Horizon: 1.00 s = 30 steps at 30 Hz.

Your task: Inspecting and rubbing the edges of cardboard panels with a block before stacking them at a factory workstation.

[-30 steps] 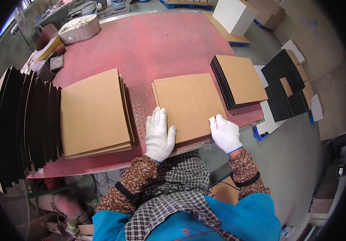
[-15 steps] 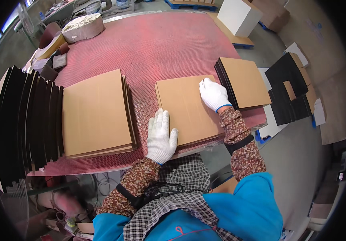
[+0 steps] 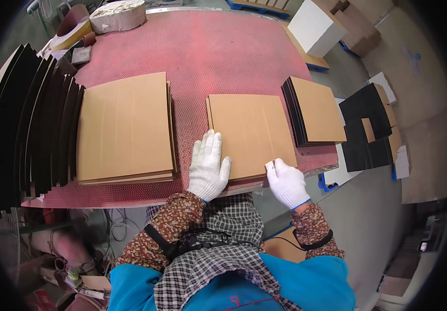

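Note:
My left hand (image 3: 209, 165), in a white knit glove, lies flat with outstretched fingers across the left edge of the middle stack of tan cardboard sheets (image 3: 244, 122). My right hand (image 3: 287, 182), also gloved, is closed at the near edge of that stack, toward its right corner. A small whitish tip shows at its fingers; I cannot tell whether it is a held piece or part of the glove. Pale straight lines run from far to near on the top sheet, one ending close to my right hand.
On the red mesh-patterned table (image 3: 197, 46), a larger tan cardboard stack (image 3: 122, 129) lies left, beside a row of upright black boards (image 3: 31, 119). A dark-edged tan stack (image 3: 317, 111) sits right. Rolls (image 3: 73, 26) stand far left; black pieces (image 3: 363, 127) lie beyond the right edge.
My right hand has moved from the far part of the middle stack down to its near edge. Pale lines now show more clearly on the top sheet. My left hand stays in place; the view has shifted.

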Motion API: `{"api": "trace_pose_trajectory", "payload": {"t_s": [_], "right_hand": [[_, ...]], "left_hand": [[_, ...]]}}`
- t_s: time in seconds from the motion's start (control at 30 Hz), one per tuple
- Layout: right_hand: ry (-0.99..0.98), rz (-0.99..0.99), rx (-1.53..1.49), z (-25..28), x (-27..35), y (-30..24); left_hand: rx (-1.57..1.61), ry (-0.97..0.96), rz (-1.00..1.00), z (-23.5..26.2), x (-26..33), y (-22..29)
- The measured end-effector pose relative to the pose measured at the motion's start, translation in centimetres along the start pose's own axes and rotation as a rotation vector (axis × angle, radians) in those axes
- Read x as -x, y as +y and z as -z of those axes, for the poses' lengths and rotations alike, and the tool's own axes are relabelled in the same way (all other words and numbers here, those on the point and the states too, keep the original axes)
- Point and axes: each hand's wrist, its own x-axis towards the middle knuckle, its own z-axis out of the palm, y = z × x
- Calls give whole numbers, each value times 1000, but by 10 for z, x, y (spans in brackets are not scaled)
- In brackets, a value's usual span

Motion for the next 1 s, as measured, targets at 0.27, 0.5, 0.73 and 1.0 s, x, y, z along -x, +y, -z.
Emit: {"api": "trace_pose_trajectory", "payload": {"t_s": [0.27, 0.5, 0.73, 1.0], "right_hand": [[-50, -69, -40, -2, -63, -14], [219, 100, 11, -28, -175, 3], [117, 22, -49, -16, -129, -9], [-18, 195, 96, 11, -10, -19]], "left_hand": [[-6, -28, 14, 5, -2, 4], [-3, -36, 3, 4, -1, 7], [-17, -31, 23, 2, 1, 2], [-9, -18, 35, 1, 0, 1]]}}
